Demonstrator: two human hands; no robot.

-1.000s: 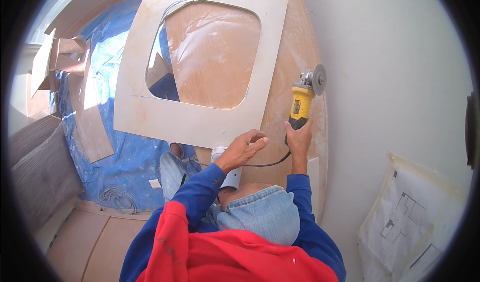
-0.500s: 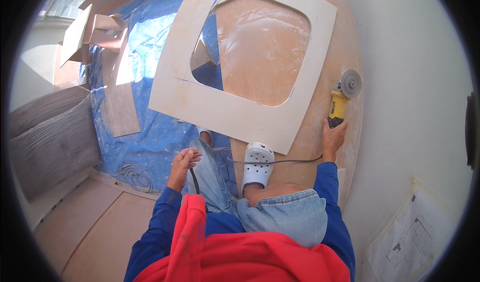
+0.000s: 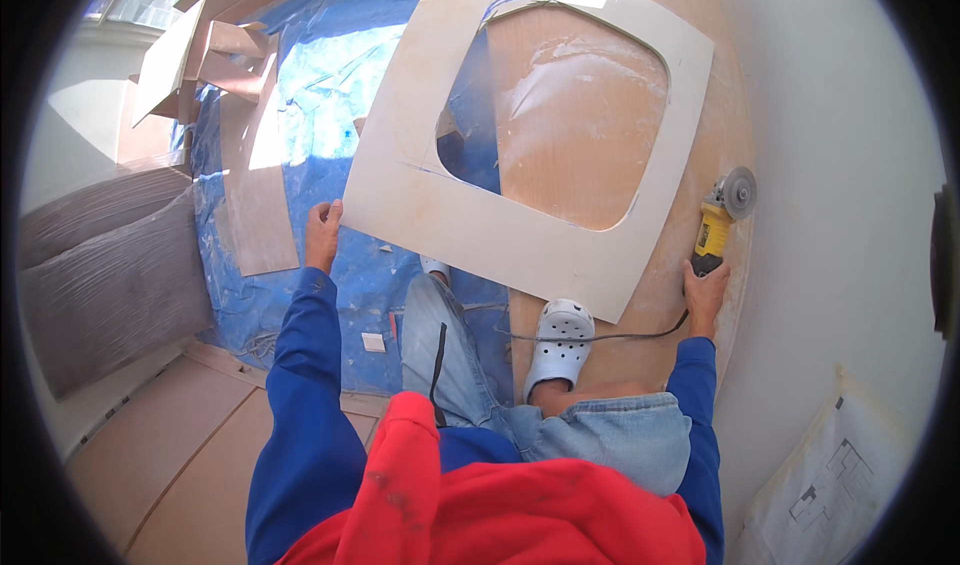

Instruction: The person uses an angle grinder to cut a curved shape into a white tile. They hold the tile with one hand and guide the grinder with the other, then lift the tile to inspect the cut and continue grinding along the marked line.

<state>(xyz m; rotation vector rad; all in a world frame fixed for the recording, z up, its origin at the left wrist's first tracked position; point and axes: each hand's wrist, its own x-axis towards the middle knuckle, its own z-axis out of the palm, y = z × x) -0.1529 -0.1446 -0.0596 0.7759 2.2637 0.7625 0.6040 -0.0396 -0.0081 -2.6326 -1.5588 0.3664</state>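
A large cream-white panel (image 3: 500, 227) with a big rounded opening lies over a wooden board and blue sheeting. At its near left corner, my left hand (image 3: 321, 237) is closed on the panel's edge; its fingertips are partly hidden. To the right, my right hand (image 3: 706, 295) is wrapped round the rear of a yellow and black angle grinder (image 3: 713, 233). The grinder's grey disc (image 3: 739, 193) points away from me, beside the panel. From the grinder a dark cord (image 3: 630, 337) runs left across my white clog (image 3: 560, 350), which stands at the panel's near edge.
Blue plastic sheeting (image 3: 315, 180) covers the floor at left, with a wood strip (image 3: 255, 190) and upright wood pieces (image 3: 232, 60) on it. A wrapped dark bundle (image 3: 115, 275) leans at far left. The white wall (image 3: 820, 165) rises close on the right, with a taped plan (image 3: 825, 485).
My left hand has moved out and forward from near my knee to the panel's left corner. A black strap now lies along my jeans. My right hand still holds the grinder; the whole view has shifted.
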